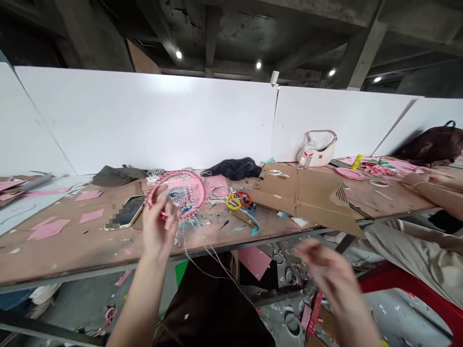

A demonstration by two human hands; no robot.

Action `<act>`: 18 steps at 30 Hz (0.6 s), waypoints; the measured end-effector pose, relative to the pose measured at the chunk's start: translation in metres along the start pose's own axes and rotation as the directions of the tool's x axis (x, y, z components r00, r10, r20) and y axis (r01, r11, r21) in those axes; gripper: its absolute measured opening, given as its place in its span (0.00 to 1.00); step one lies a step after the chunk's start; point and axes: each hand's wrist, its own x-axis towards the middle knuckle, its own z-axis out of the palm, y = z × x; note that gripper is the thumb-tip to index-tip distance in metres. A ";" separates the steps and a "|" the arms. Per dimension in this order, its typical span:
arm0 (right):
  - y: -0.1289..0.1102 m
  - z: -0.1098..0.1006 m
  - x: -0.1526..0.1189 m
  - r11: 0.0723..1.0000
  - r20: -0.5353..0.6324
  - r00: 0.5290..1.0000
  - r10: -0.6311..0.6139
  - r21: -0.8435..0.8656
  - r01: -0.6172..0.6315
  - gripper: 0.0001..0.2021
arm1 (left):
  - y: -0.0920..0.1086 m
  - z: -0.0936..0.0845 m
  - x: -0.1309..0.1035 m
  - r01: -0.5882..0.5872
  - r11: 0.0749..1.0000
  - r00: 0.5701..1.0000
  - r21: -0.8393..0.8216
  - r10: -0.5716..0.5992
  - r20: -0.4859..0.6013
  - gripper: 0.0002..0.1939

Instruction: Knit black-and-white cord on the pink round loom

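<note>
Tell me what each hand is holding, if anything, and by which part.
The left hand holds the pink ring by the lower-left part of its rim. The right hand is blurred, so whether it holds anything cannot be told.

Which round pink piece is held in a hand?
The pink ring with hanging cords, in the left hand; the pink disc lies on the table, toward the right.

White partition panels [162,120], bare concrete ceiling [246,33], lit lamps [258,64], scrap-strewn floor [383,313].
</note>
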 end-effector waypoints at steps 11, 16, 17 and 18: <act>0.000 0.177 0.023 0.971 0.221 0.972 -0.079 -0.206 0.125 0.11 | -0.025 0.024 -0.042 0.104 0.994 0.995 0.025 -0.104 -0.003 0.09; 0.004 0.172 0.026 0.994 0.142 0.989 -0.036 -0.096 0.050 0.15 | -0.026 0.020 -0.041 0.102 0.995 0.995 0.021 -0.102 -0.015 0.08; 0.000 0.164 0.025 0.998 0.141 0.990 -0.018 -0.056 0.027 0.16 | -0.026 0.018 -0.041 0.096 0.995 0.995 0.021 -0.095 -0.019 0.09; -0.005 0.152 0.023 1.000 0.151 0.988 -0.012 -0.019 0.015 0.17 | -0.026 0.016 -0.040 0.086 0.996 0.996 0.023 -0.085 -0.024 0.09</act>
